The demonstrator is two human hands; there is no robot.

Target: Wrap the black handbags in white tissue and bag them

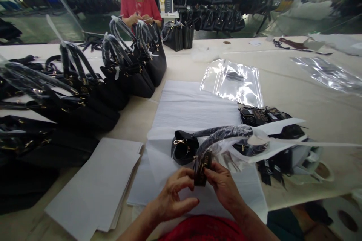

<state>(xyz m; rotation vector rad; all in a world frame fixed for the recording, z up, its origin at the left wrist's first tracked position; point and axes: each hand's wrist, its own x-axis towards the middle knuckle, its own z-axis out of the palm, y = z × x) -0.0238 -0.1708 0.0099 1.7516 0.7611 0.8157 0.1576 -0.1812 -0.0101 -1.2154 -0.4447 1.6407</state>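
My right hand (pixel 224 184) pinches a black hang tag (pixel 204 167) with gold lettering between thumb and fingers. At the tag's left edge is my left hand (pixel 178 192), its fingers bent and its thumb held apart below. The fingertips are close to the tag; whether they touch it is unclear. Just beyond my hands a black handbag (pixel 185 147) lies on white tissue paper (pixel 195 105), a gold clasp showing at its opening. Clear plastic wraps the bag's handles (pixel 234 132), which stretch to the right.
Several black handbags (pixel 85 101) line the table's left side. White sheets (pixel 98 184) are stacked at front left. Clear plastic bags (pixel 232 83) lie at the back, and a pile of black tags (pixel 263 115) at right. A person in red (pixel 140 5) stands across the table.
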